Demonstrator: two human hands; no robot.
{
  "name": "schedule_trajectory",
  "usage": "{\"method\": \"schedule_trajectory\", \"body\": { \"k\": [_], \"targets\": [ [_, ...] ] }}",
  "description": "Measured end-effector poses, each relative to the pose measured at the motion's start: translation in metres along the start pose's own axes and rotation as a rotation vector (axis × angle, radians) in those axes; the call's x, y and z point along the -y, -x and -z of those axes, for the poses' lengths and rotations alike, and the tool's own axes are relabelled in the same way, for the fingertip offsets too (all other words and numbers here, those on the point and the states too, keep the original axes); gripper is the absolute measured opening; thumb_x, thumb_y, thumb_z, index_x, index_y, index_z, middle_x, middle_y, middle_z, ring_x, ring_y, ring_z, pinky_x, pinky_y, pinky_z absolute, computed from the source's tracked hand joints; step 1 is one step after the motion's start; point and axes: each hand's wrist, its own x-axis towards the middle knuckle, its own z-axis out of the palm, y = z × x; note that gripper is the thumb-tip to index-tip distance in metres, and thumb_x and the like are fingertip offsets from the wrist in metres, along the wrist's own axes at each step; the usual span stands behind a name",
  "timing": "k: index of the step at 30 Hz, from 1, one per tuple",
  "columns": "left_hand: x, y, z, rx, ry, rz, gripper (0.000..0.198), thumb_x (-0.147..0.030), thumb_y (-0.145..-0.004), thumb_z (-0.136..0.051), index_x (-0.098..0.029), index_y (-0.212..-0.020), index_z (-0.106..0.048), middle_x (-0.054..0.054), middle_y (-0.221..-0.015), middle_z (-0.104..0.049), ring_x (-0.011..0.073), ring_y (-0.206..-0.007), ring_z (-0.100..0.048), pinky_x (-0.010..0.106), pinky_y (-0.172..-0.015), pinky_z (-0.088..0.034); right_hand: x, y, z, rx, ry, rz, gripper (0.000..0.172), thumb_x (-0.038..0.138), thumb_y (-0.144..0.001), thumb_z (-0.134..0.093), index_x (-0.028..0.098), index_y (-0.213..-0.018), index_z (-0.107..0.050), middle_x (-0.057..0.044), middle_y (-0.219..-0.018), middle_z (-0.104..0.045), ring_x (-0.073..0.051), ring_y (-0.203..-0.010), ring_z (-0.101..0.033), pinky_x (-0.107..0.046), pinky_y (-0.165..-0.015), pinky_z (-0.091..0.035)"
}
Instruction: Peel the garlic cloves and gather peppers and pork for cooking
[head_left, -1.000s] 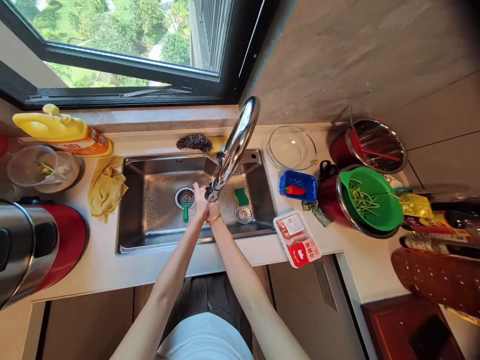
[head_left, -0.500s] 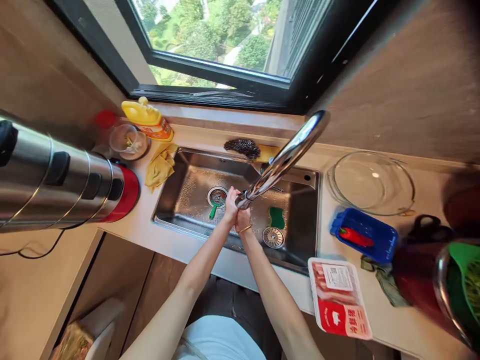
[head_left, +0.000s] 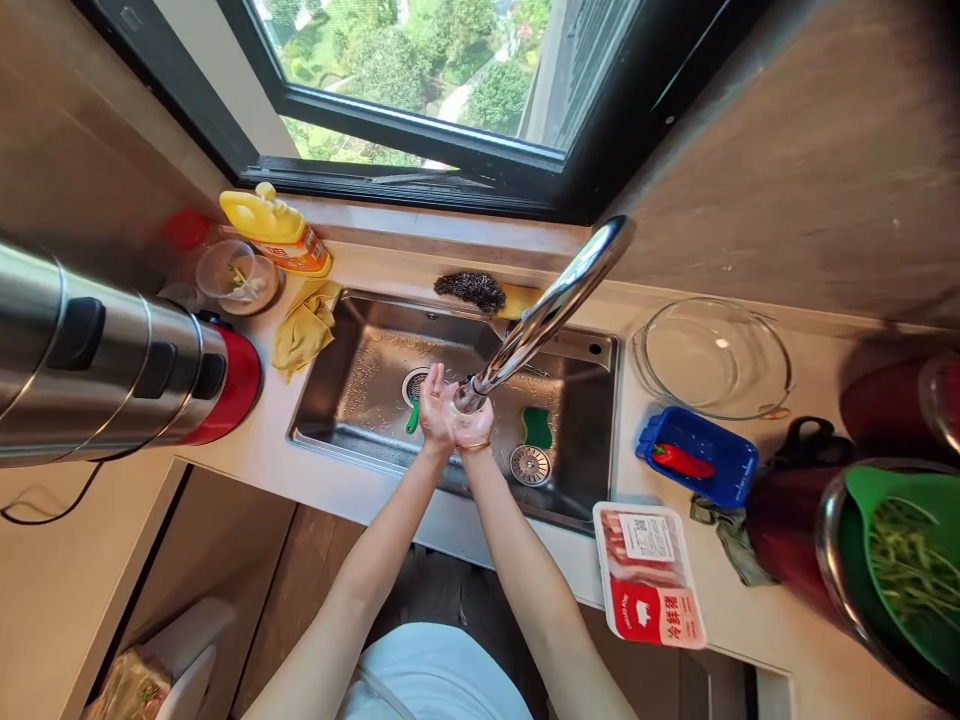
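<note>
My left hand [head_left: 436, 412] and my right hand [head_left: 474, 424] are side by side over the sink [head_left: 360, 400], palms up and wet. Both hold nothing, their fingers apart as far as they show. Directly above them is the spout of the chrome faucet [head_left: 536, 325], which hides part of the right palm and fingers. Just left of my left hand, a green-handled strainer [head_left: 412, 416] lies at one drain, partly covered by the hand. A green sponge [head_left: 537, 428] rests on the sink floor to the right, beside a round drain cover [head_left: 530, 465].
Right of the sink are a glass bowl [head_left: 716, 355], a blue tray [head_left: 739, 465] with a red pepper [head_left: 684, 461], and packaged meat [head_left: 649, 575]. On the left stand a yellow bottle [head_left: 277, 232], a yellow cloth [head_left: 306, 328] and a steel appliance [head_left: 112, 360]. A steel scrubber [head_left: 470, 290] lies behind.
My hands were pressed together beneath the faucet; now they have parted and turned palms up. The view has shifted slightly to the right.
</note>
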Motion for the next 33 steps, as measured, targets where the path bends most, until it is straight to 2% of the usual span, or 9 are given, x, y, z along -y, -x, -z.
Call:
{"method": "schedule_trajectory", "body": {
  "k": [3,7,13,16,21,24,27,30,33],
  "targets": [
    [-0.005,0.004,0.006,-0.046,0.141,-0.086,0.051,-0.04,-0.101,-0.023,-0.018,-0.13,-0.058,0.012,-0.146,-0.054,0.0209,-0.139,-0.046,0.038,-0.109,-0.045,-0.002,0.002,-0.001,0.003,-0.078,-0.04,0.02,0.033,-0.082,-0.05,0.022,-0.076,-0.065,-0.003,-0.075,-0.073,-0.017,-0.076,-0.069,-0.035,-0.08,-0.057],
    [-0.005,0.004,0.011,-0.13,0.171,-0.092,0.048,-0.035,-0.1,-0.026,-0.016,-0.122,-0.064,0.013,-0.14,-0.059,0.0185,-0.134,-0.053,0.035,-0.113,-0.04,-0.005,0.002,-0.001,0.017,-0.144,-0.111,0.023,0.036,-0.084,-0.05,0.021,-0.076,-0.065,-0.002,-0.068,-0.07,-0.016,-0.067,-0.066,-0.029,-0.065,-0.056],
    [-0.008,0.003,0.025,-0.155,0.133,-0.072,0.04,-0.03,-0.098,-0.034,-0.017,-0.116,-0.068,0.011,-0.137,-0.062,0.0168,-0.131,-0.056,0.031,-0.115,-0.038,0.0,0.007,-0.001,0.112,-0.158,-0.266,0.023,0.032,-0.089,-0.045,0.022,-0.076,-0.061,0.0,-0.065,-0.064,-0.011,-0.056,-0.057,-0.016,-0.04,-0.038],
    [-0.008,0.004,0.034,-0.152,0.114,-0.055,0.037,-0.028,-0.096,-0.039,-0.016,-0.112,-0.069,0.012,-0.132,-0.065,0.018,-0.126,-0.06,0.032,-0.111,-0.042,0.002,0.009,-0.005,0.167,-0.11,-0.371,0.018,0.03,-0.09,-0.046,0.022,-0.08,-0.059,0.0,-0.067,-0.061,-0.011,-0.054,-0.052,-0.014,-0.036,-0.032],
    [-0.005,0.006,0.044,-0.134,0.083,0.017,0.033,-0.026,-0.093,-0.043,-0.016,-0.109,-0.071,0.012,-0.124,-0.069,0.0182,-0.118,-0.064,0.03,-0.102,-0.049,0.006,0.015,-0.011,0.234,0.018,-0.485,0.014,0.028,-0.089,-0.05,0.02,-0.078,-0.053,0.0,-0.067,-0.056,-0.009,-0.051,-0.045,-0.014,-0.036,-0.033],
    [-0.002,0.009,0.044,-0.075,0.064,0.106,0.03,-0.025,-0.093,-0.045,-0.016,-0.104,-0.072,0.01,-0.117,-0.072,0.0161,-0.108,-0.068,0.027,-0.094,-0.052,0.015,0.023,-0.01,0.247,0.098,-0.49,0.011,0.027,-0.087,-0.052,0.02,-0.079,-0.051,0.002,-0.064,-0.053,-0.008,-0.048,-0.043,-0.012,-0.033,-0.027],
    [0.0,0.013,0.038,-0.001,0.049,0.21,0.029,-0.026,-0.095,-0.044,-0.014,-0.094,-0.072,0.009,-0.099,-0.074,0.0152,-0.093,-0.071,0.027,-0.086,-0.055,0.023,0.028,-0.01,0.235,0.157,-0.445,0.01,0.027,-0.085,-0.054,0.021,-0.079,-0.051,0.003,-0.06,-0.05,-0.008,-0.046,-0.043,-0.011,-0.031,-0.022],
    [0.002,0.014,0.029,0.04,0.044,0.268,0.032,-0.027,-0.098,-0.042,-0.015,-0.082,-0.067,0.005,-0.083,-0.07,0.0127,-0.085,-0.069,0.024,-0.083,-0.054,0.024,0.027,-0.016,0.204,0.197,-0.36,0.014,0.031,-0.083,-0.056,0.021,-0.077,-0.05,0.004,-0.059,-0.05,-0.006,-0.043,-0.04,-0.011,-0.032,-0.023],
    [0.0,0.011,0.025,0.061,0.026,0.307,0.034,-0.031,-0.1,-0.04,-0.018,-0.077,-0.062,0.002,-0.072,-0.064,0.0097,-0.073,-0.065,0.02,-0.077,-0.053,0.02,0.028,-0.023,0.18,0.241,-0.293,0.017,0.034,-0.079,-0.061,0.021,-0.077,-0.051,0.003,-0.059,-0.053,-0.007,-0.043,-0.042,-0.013,-0.033,-0.027]
  ]
}}
